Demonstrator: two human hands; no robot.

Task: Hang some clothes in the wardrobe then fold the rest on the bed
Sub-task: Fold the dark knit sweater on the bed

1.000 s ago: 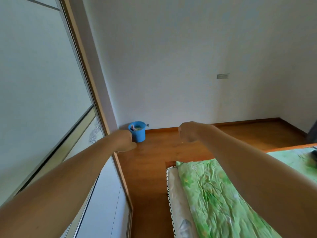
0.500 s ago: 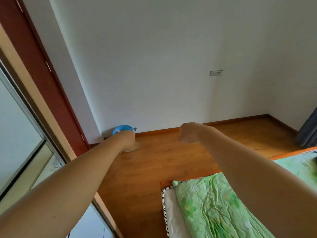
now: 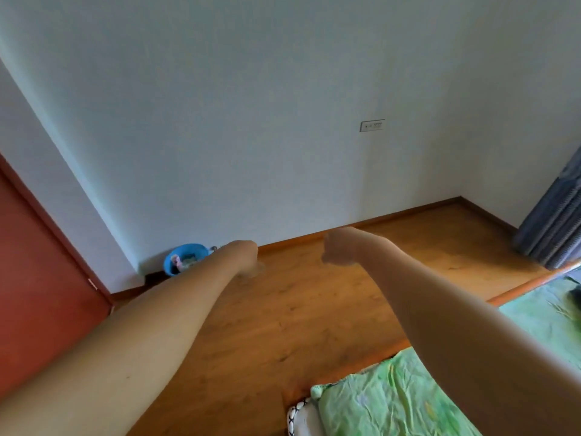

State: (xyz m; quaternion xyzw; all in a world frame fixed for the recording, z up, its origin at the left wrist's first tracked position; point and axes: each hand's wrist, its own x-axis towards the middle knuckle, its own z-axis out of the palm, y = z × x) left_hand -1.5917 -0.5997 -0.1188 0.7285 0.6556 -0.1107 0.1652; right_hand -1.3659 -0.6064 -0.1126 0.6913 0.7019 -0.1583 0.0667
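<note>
Both of my bare arms reach forward over the wooden floor. My left hand (image 3: 246, 254) is bent down at the wrist with its fingers curled under, and nothing shows in it. My right hand (image 3: 338, 247) is a closed fist, also holding nothing. The bed (image 3: 393, 401) with a crumpled green sheet fills the lower right, under my right forearm. A dark item (image 3: 576, 295), cut off by the frame, lies on the bed at the far right edge. Neither the wardrobe nor any hanger is in sight.
A red-brown door (image 3: 37, 278) stands at the left. A blue bucket (image 3: 184, 259) with small items sits on the floor against the white wall. A grey-blue curtain (image 3: 556, 221) hangs at the right. A wall socket (image 3: 372, 125) is on the far wall.
The view has swung to the right: the sliding wardrobe door has left the frame and the red-brown door and curtain have come in. Both arms stay outstretched, hands still curled.
</note>
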